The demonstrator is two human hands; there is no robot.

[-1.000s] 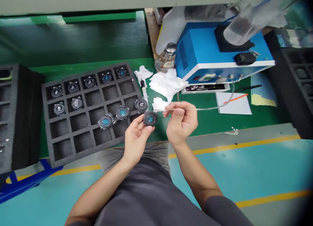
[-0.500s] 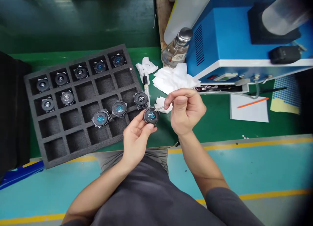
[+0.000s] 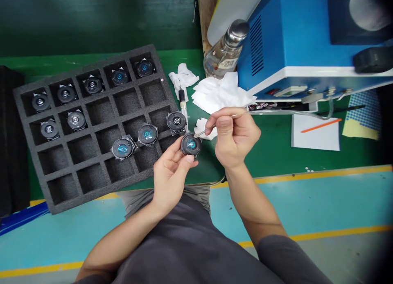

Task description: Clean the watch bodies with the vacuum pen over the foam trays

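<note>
My left hand (image 3: 173, 171) grips a round black watch case (image 3: 190, 145) between thumb and fingers. Its face, with a shiny blue-green centre, points up. Pinched in my right hand (image 3: 235, 138) is a thin tube-like pen (image 3: 201, 132), its tip at the upper right rim of the case; whether it touches, I cannot tell. A second watch case (image 3: 176, 122) lies just beyond my left fingertips, on the edge of the dark foam tray (image 3: 100, 141). Two others, a left one (image 3: 123, 148) and a right one (image 3: 147, 135), rest on the tray's dividers.
Several watch cases, one (image 3: 144, 67) at the far corner, sit in the tray's back compartments. Beyond my hands are white wipes (image 3: 219, 91), a syringe-like tool (image 3: 183, 101) and a glass bottle (image 3: 225, 50). At right stand a blue machine (image 3: 301, 34), a hose and a notepad (image 3: 316, 138).
The camera view has shifted slightly, so the tray appears further left and the machine further right. Both hands keep their grips, with the pen tip still at the case's rim.
</note>
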